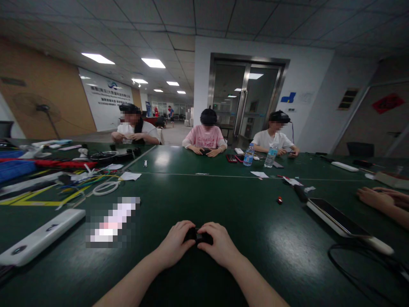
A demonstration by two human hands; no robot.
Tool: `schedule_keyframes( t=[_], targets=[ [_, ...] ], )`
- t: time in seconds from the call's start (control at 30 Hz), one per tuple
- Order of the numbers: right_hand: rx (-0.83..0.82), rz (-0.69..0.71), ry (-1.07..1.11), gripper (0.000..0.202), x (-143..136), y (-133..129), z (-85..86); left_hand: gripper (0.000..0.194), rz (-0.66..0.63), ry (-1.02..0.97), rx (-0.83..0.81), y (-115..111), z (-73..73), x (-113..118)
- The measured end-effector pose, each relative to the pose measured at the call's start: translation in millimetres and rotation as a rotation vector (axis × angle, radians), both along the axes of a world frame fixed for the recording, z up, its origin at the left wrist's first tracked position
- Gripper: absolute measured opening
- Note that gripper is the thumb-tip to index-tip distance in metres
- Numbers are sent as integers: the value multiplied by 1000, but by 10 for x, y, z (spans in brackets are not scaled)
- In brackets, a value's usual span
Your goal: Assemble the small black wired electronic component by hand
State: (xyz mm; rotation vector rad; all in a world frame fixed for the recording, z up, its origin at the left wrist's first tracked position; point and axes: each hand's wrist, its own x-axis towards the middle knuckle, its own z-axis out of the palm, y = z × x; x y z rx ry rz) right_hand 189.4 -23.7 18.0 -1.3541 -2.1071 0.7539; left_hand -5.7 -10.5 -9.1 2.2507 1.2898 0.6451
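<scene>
Low in the middle of the head view, my left hand (177, 242) and my right hand (218, 241) come together over the green table (198, 196). Between them is a small dark object (198, 237), black with a rounded outline. Fingers of both hands are closed round its two ends, with the thumbs at the near side. My palms cover most of it, so its exact kind cannot be made out. It is at or just above the table top; which of the two is unclear.
A white device (44, 234) lies left, beside a blurred-out bright rectangle (115, 219). Cables (105, 187) clutter the left. Bottles (248, 154) stand across the table. A tablet-like device (338, 217) and black cable (351, 277) lie right. Several people sit around; one's hands (380, 198) show at right.
</scene>
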Motion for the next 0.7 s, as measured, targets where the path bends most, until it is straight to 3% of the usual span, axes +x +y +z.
schedule_keyframes(
  t=[0.13, 0.33, 0.7],
  targets=[
    [-41, 8, 79, 38, 68, -8, 3, 33, 7, -6, -25, -16, 49, 7],
    [-107, -10, 51, 23, 91, -2, -32, 35, 14, 4, -68, -51, 140, 20],
    [-38, 10, 74, 32, 89, 26, -62, 34, 11, -18, -65, -56, 127, 16]
  ],
)
